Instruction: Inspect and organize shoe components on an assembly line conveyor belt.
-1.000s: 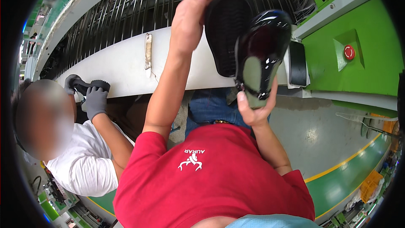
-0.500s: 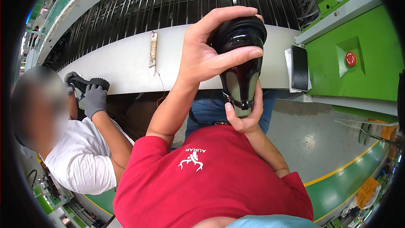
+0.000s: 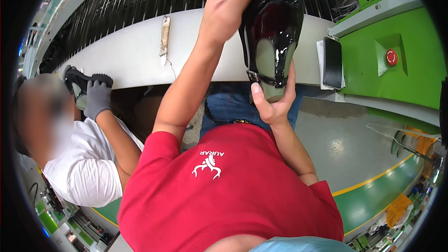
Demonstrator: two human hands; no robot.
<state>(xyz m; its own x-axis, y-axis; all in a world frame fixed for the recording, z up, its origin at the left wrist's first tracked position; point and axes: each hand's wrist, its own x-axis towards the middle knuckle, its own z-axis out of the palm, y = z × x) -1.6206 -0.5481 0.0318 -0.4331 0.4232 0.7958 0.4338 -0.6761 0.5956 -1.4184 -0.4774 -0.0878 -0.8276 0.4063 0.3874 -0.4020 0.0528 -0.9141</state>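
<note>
Gripping shoe (image 3: 274, 18) by heel in right hand (image 3: 275, 109), with left hand (image 3: 228, 4) at toe, hold unclear; risking a slack-fingered drop.

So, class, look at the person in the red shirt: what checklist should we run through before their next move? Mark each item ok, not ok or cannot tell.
1. Right hand supports the heel end of the black shoe: ok, thumb and fingers on opposite sides.
2. Left hand has a firm grip at the toe: cannot tell, its fingertips meet the picture's top edge.
3. Shoe's underside is sound: cannot tell, it faces away.
4. Pale-handled tool is apart from both hands: ok.
5. Phone is apart from the shoe: ok.
6. Co-worker's gloved hand is apart from the person's: ok.
</note>
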